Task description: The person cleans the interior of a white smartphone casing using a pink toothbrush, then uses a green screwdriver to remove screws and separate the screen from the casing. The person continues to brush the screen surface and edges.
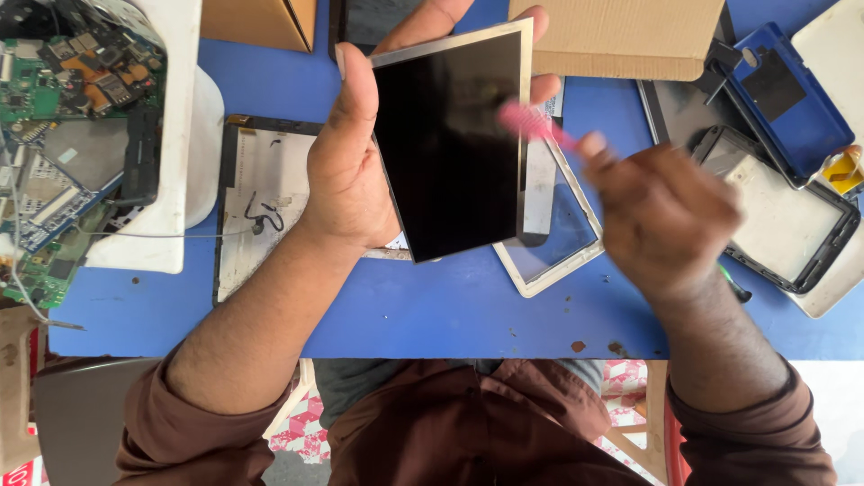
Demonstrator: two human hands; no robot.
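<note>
A: Step in hand? Position of screen?
B: Brushing, I judged. Left hand [346, 171] gripped the dark screen [450, 144] at upper centre of frame, above the blue table [405, 310]. Right hand [661, 216] pinched a pink brush [535, 123], blurred, against its right edge.
A: Next move?
B: Likely light strokes with the screen held steady.

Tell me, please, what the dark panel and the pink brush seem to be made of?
The panel looks like glossy black glass in a thin metal-looking rim, given its faint sheen. The brush, in the right hand, seems to be pink plastic, though motion blur leaves it unsure.
</note>
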